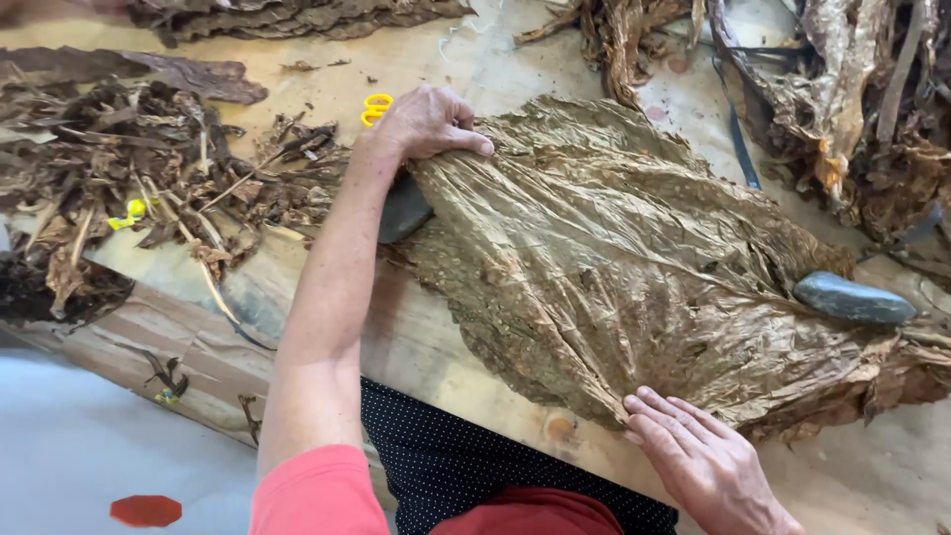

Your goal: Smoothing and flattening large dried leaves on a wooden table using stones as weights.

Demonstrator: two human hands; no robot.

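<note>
A large dried brown tobacco leaf (614, 248) lies spread flat on a wooden table (436, 337). My left hand (428, 121) presses on the leaf's far left tip, fingers curled over its edge. At the near edge my right hand (698, 458) rests flat with fingers together on the leaf's lower margin. A dark smooth stone (854, 299) weighs down the leaf's right end. Another dark stone (401, 210) sits under my left forearm beside the leaf.
A heap of dry leaf scraps and stems (129, 168) covers the table's left side. More dried leaves (852, 89) pile up at the back right and top. Yellow rubber bands (376, 105) lie near my left hand. A grey floor (79, 446) shows lower left.
</note>
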